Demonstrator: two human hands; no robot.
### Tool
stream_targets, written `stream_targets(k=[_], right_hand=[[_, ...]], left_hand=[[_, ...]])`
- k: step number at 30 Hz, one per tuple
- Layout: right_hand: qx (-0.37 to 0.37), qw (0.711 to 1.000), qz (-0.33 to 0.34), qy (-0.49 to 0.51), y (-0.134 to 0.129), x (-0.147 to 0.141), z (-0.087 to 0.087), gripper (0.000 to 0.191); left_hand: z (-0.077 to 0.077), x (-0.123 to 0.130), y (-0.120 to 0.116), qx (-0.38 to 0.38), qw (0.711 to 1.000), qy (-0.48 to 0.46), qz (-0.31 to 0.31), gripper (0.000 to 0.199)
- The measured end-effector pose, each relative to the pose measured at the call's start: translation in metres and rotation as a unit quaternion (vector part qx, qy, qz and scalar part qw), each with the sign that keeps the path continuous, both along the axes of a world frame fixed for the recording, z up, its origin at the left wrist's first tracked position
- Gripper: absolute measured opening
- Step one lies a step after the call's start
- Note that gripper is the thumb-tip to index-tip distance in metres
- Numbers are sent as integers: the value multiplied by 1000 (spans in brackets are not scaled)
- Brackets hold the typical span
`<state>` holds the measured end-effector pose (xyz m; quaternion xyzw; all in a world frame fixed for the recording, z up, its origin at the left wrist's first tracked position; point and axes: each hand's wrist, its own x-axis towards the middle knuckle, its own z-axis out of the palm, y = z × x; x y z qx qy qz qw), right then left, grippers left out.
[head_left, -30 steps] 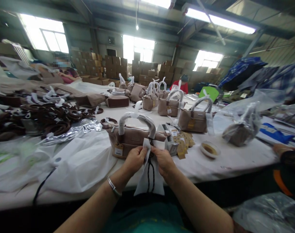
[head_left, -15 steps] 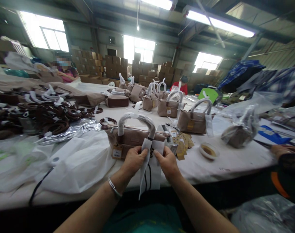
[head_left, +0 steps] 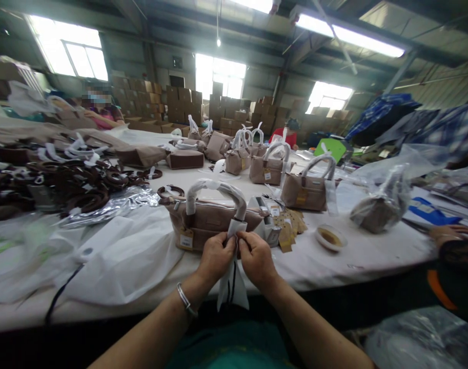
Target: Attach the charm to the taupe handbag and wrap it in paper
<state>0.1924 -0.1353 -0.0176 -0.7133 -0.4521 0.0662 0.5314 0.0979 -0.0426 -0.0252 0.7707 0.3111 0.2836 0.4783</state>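
A taupe handbag [head_left: 203, 220] with wrapped handles stands at the front edge of the table, a paper tag [head_left: 186, 239] on its left side. In front of its right half, my left hand [head_left: 217, 256] pinches a white wrapping sheet [head_left: 234, 287], fingers closed. My right hand [head_left: 257, 259] is closed on the same sheet, close beside my left. The sheet is gathered below the handle base, and its lower end with dark cords hangs past the table edge.
Brown straps [head_left: 83, 184] are heaped at the left, near white bags [head_left: 129, 261]. More handbags [head_left: 305, 190] stand behind. Kraft tags [head_left: 289, 228], a small dish [head_left: 331, 238] and a plastic-covered bag [head_left: 380, 210] lie right. Another person's hand [head_left: 445, 233] is at far right.
My hands have come closer together. The white sheet, spread flat between them before, is now folded inward and narrower around the handle base.
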Motion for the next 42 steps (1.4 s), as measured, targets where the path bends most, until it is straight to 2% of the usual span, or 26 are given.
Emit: stream_targets(k=[4,8,12,17,19,22,25,28,31,34,37,42], right_hand=[[-58,997,35,-32,-2,3,10,32],[-78,993,77,-32,-4,6,18,34],[-92,988,115,41,-5,15,19,39],[-76,983,108,130,-10,17,14,39],[-55,986,76,138,-18,19,10,35],[-32,989,-24,139,-37,38,3,31],[-8,975,-167,149,-63,82,-5,34],[25,941,-295,163,-86,135,-9,38],[14,921,-344,182,-95,173,-12,39],[-17,926,-322,196,-82,185,-20,33],[-53,937,-274,210,-54,180,-35,24],[-86,952,-202,214,-8,167,-52,28]], left_hand=[[0,-1,-1,4,1000,-16,-14,32],[-1,-1,-1,-4,999,-29,-17,38],[-5,-1,1,-39,998,-37,-8,37],[-5,1,2,-84,996,-40,14,35],[-3,2,3,-100,994,-38,16,36],[-1,3,3,-111,993,-32,13,37],[0,2,4,-120,993,-21,9,38],[1,2,4,-117,993,-10,11,38],[0,3,7,-109,994,6,13,38],[-3,5,9,-108,994,18,12,40],[-7,5,11,-107,994,19,12,42],[-12,6,12,-114,993,11,12,44]])
